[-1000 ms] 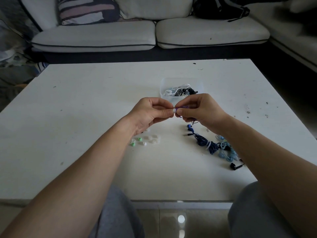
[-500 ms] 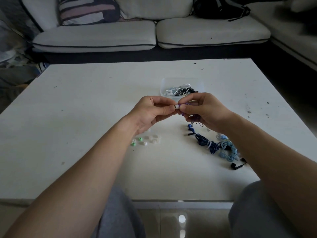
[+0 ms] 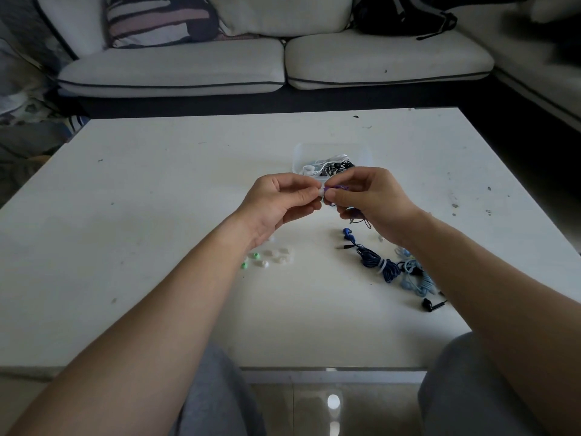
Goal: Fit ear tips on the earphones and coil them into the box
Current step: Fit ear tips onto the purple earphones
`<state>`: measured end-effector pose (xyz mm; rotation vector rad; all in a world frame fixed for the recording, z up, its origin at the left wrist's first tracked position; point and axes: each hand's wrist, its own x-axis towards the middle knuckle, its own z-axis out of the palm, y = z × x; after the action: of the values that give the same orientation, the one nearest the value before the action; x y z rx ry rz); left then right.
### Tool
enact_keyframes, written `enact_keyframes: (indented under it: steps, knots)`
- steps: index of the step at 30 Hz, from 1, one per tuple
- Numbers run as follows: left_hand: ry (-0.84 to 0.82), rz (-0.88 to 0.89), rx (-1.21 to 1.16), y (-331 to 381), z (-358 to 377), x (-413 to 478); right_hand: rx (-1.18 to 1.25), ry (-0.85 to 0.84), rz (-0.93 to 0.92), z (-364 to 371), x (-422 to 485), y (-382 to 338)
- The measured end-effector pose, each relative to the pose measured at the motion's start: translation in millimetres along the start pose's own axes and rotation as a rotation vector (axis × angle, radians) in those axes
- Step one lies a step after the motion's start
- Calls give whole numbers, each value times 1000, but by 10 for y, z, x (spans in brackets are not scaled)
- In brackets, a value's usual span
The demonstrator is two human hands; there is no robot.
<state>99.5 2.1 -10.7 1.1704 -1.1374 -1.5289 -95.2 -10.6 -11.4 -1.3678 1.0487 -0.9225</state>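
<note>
**Step in hand: seat the ear tip on the earphone nozzle (judged from the grip).**

**Position.** Both hands are raised above the table (image 3: 157, 215), just on the person's side of the box (image 3: 297, 158).
- The left hand (image 3: 279, 199) pinches a white ear tip (image 3: 321, 192) between thumb and forefinger.
- The right hand (image 3: 374, 199) is curled round the purple earphone (image 3: 338, 186) and grips it near the bud.
- Tip and bud touch at the point where the two hands meet. Whether the tip is fully seated cannot be told; the fingers hide the joint.

**Procedure.**
1. Hold the bud rigid in the right hand, with the nozzle pointing straight at the bore of the tip.
2. Push the tip on squarely. The tip is likely soft silicone, so a skewed push probably folds one edge under.
3. Roll the tip slightly between the fingers while pressing, until its collar sits evenly all round.
4. Tug lightly to confirm retention.

**Caution.** A tip of this kind is small and probably springs away if it slips; work over the table, not beyond its edge.

**Parts at hand.**
- Loose ear tips (image 3: 273, 256) lie nearer the person than the box and to its left.
- The dark blue earphones (image 3: 377, 264) and light blue earphones (image 3: 415, 280) lie nearer the person and to its right.
- The box already contains white and black earphones.
</note>
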Motion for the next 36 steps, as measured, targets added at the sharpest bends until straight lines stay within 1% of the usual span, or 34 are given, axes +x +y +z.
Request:
enact_keyframes:
  steps: [5, 11, 18, 25, 30, 36]
  knots:
    - [62, 46, 51, 3, 38, -10, -33, 58, -6, 13, 15, 16]
    - [115, 107, 120, -7, 86, -6, -54, 50, -7, -1, 20, 25]
    - [98, 114, 146, -12, 62, -18, -74, 31, 8, 8, 35, 50]
    - [63, 75, 143, -31, 38, -12, -68, -12, 53, -8, 36, 59]
    - [87, 103, 130, -38, 63, 2, -31, -20, 61, -9, 33, 59]
    - [75, 112, 126, -54, 77, 2, -22, -28, 91, -27, 38, 58]
